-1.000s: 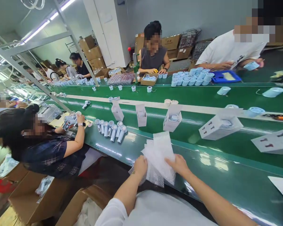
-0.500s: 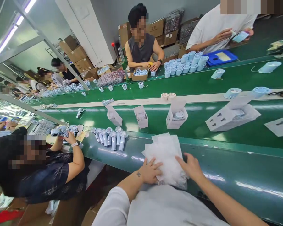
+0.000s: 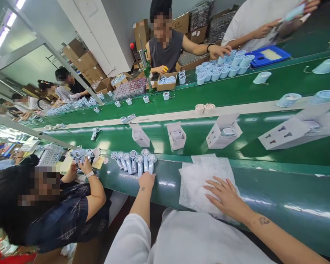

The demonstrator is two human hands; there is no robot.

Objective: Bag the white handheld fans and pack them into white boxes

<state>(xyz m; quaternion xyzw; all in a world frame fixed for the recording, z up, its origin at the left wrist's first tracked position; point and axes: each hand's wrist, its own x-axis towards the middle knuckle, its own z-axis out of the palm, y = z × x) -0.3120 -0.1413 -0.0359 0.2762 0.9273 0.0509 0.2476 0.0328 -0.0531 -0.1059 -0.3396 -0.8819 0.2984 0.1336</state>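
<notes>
Several light-blue handheld fans [image 3: 134, 155] lie side by side on the green work surface. My left hand [image 3: 146, 179] is at the lower ends of the rightmost handles, its fingers curled round a fan [image 3: 151, 162] and largely hidden from view. Flat on a stack of clear bubble-wrap bags [image 3: 191, 179] rests my right hand [image 3: 222, 194], with fingers spread. The bags lie directly in front of my body.
White open boxes [image 3: 176, 141] with wrapped items stand on the green conveyor [image 3: 192, 141] beyond the bags. At my left a co-worker [image 3: 68, 205] handles more fans. Across the line, another person [image 3: 167, 47] reaches toward light-blue round parts [image 3: 216, 75].
My left hand has left the bags and moved left to the fans. The bags now lie flatter under my right hand. The boxes appear farther right.
</notes>
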